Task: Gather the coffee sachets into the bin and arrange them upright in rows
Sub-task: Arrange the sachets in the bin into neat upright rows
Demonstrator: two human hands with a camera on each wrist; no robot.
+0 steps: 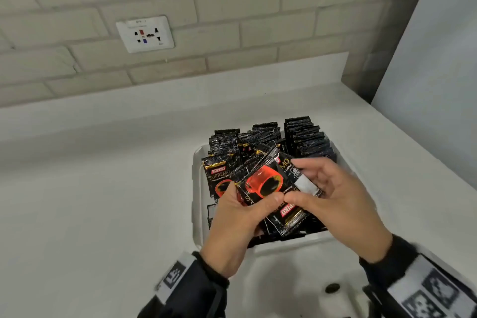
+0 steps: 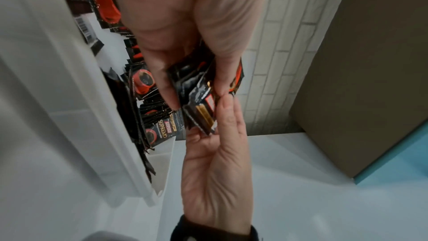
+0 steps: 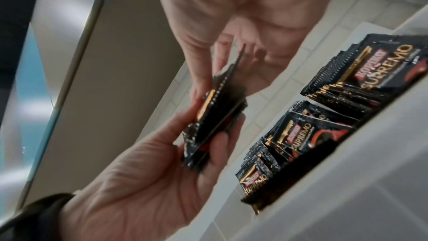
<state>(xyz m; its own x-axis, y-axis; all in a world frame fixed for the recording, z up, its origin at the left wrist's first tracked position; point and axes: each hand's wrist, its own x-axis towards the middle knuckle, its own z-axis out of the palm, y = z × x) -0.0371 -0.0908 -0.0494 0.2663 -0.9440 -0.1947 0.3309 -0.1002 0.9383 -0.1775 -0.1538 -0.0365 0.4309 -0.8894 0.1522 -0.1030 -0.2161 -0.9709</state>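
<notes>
Both hands hold one small stack of coffee sachets [image 1: 268, 188] just above the near half of the white bin [image 1: 197, 188], which sits on the white counter [image 1: 103, 188].

The left hand [image 1: 240, 224] grips the stack from its left side: the thumb lies curled across the top sachet, over the printed red cup, and the other fingers wrap underneath. In the left wrist view that same hand [image 2: 185, 25] closes round the stack [image 2: 199, 94] from above, with the thumb on one face and the fingers on the other.

The right hand [image 1: 343, 204] pinches the right end of the stack, with its thumb tip meeting the left thumb on the top sachet and its fingers bent round the far edge. The right wrist view shows this hand [image 3: 139, 180] half closed, with the sachets [image 3: 215, 122] standing on edge between the thumb and the fingers, and the left hand [image 3: 231, 16] gripping them from the other side.

Inside the bin, more sachets [image 1: 307, 137] stand upright in three rows towards its far wall. Closer to the hands, the leftmost row [image 1: 219, 175] shows its printed face. Some sachets lie loose along the bin's near wall, below the hands.

On the brick wall behind the bin is a white power socket [image 1: 145, 33], up and to the left.
</notes>
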